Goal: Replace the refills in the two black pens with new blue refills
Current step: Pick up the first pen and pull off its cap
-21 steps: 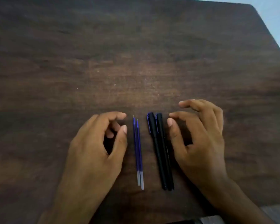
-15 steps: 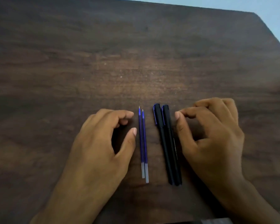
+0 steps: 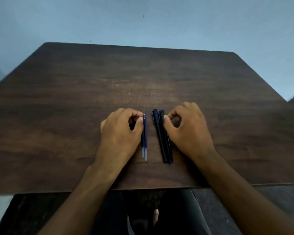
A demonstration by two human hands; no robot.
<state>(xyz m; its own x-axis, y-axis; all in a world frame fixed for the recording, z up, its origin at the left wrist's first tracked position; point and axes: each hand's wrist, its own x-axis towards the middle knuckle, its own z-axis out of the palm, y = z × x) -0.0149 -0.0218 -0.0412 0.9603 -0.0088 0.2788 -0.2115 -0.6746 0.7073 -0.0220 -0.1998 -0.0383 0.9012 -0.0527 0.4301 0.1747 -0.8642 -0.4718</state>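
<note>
Both hands, the left hand (image 3: 120, 133) and right hand (image 3: 187, 131), rested loosely curled and empty on the dark wooden counter (image 3: 75, 107), flanking two slim blue refills (image 3: 145, 138) and two capped black pens (image 3: 162, 138) between them; no pen opened yet, so uncapping one likely came next.

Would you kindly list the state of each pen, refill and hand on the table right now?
Two black pens: capped, assembled, lying side by side on the table.
Two blue refills: loose, lying side by side, left of the pens, not yet fitted.
Left hand: fingers curled, thumb tip against the refills, nothing lifted.
Right hand: fingers curled, thumb against the right pen, nothing lifted.
</note>
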